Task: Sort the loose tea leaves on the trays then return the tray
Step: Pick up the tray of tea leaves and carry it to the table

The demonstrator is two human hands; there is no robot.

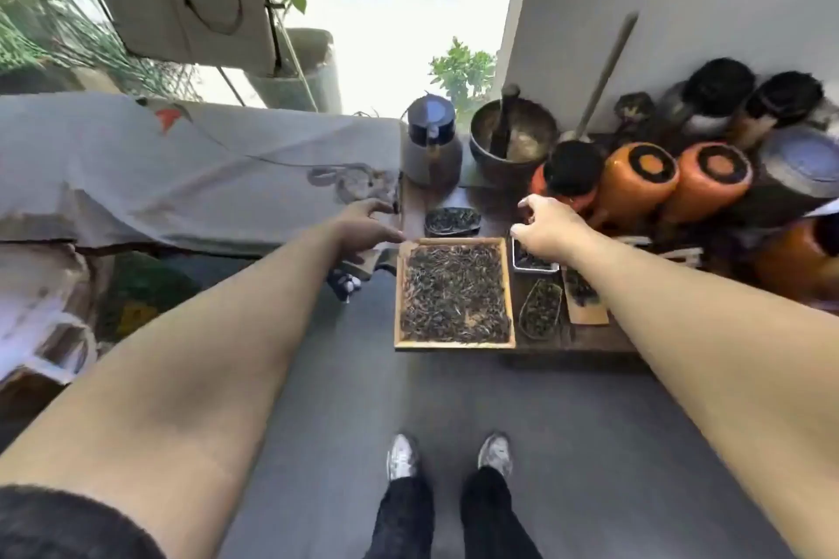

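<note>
Two bare arms are reaching out over a wooden tray of loose tea leaves.

Nearest, below both sets of fingers, the wooden tray (pixel 455 346) is lying on the dark surface (pixel 585 338), its tea leaves (pixel 455 293) spread edge to edge. Just beyond its far right corner, the right hand (pixel 547 228) is hovering palm-down over a small white dish (pixel 535 268), fingers curled narrow; whether they are pinching leaves I cannot tell. The left hand (pixel 365 226) is stretching past the far left corner, fingers loosely spread and holding nothing visible. Sorting well probably means picking lightly, keeping each pinch small, and steadying the tray.
</note>
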